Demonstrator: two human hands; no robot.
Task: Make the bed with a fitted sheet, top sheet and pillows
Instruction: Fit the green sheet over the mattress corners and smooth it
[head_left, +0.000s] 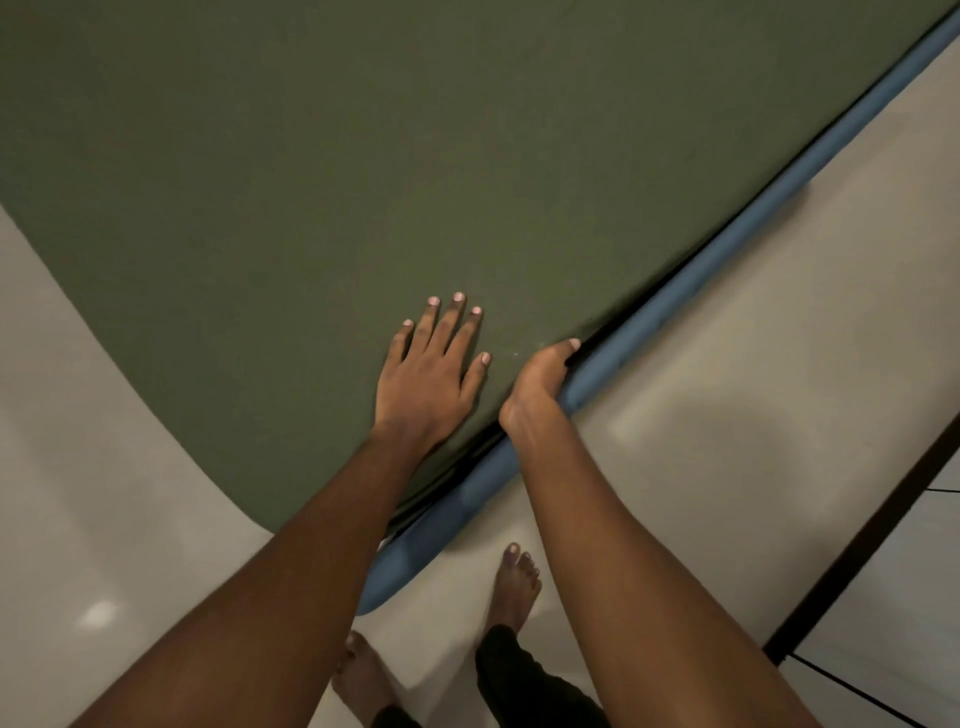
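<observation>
A big green sheet (363, 156) fills the top and middle of the frame. It lies flat and smooth on the bed, with almost no wrinkles. Its edge runs from the upper right corner down to the bottom middle, where the bed has a round corner.

Along that edge runs a soft blue bed rail (727, 260). There is a thin dark gap between the sheet and the rail.

The left hand (428, 376) is in the middle of the frame, a bit below the centre. It lies flat on the sheet, palm down, with the fingers spread out and straight. It sits close to the edge of the bed.

The right hand (540, 376) is just beside it, right on the edge. Its fingers curl down over the side of the sheet and go into the dark gap by the blue rail. The thumb lies on top of the sheet. The fingertips are hidden in the gap, so how far they reach cannot be told.

Both arms come up from the bottom of the frame.

A pale floor (727, 389) shows at the lower left and at the right. Two bare feet stand on it near the bottom: one foot (514, 587) is near the bed corner, and the other foot (361, 675) is lower down, partly behind the left arm. A dark trouser leg (519, 675) shows above the first foot. A dark strip (857, 530) crosses the floor at the lower right.
</observation>
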